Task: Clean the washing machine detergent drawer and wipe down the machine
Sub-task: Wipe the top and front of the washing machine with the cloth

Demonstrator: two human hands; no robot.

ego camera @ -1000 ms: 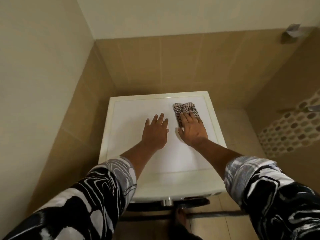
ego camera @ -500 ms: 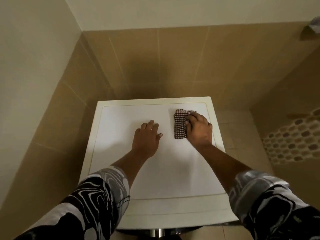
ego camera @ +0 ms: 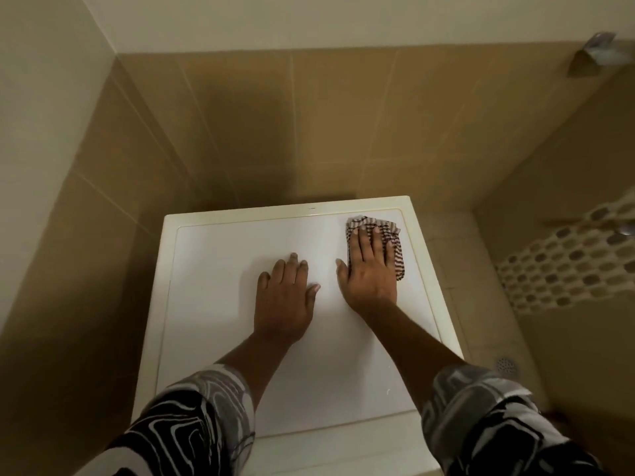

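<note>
1. Appliance: a white, box-shaped washing machine (ego camera: 213, 338) stands in a tiled corner, seen from above. Its top is a smooth, glossy flat panel with rounded corners, set inside a raised cream rim.
2. A brown-and-white checked woven cloth (ego camera: 397, 255), folded into a rough oblong with a rumpled far edge, lies flat on the back right part of that panel, just inside the rim.
3. The right hand (ego camera: 369, 273) lies flat on the cloth, fingers straight and close together, pressing it onto the panel. The thumb is spread to the left, off the cloth.
4. The left hand (ego camera: 283, 304) rests palm down near the middle of the panel, fingers relaxed and slightly bent, holding nothing. It is near the right hand but apart from it.
5. Soft fabric sleeves (ego camera: 192, 424) in a black, white and grey swirl print end partway along both forearms.
6. Matte tan rectangular tiles (ego camera: 309, 125) with thin pale grout lines cover the lower walls, with plain cream wall above.
7. On the right wall runs a band of oval pebble-like mosaic (ego camera: 567, 266). A round perforated floor drain (ego camera: 505, 365) sits in the pale floor beside the machine. A blurred metal fitting (ego camera: 599, 53) shows high on the right, and its kind cannot be told.
</note>
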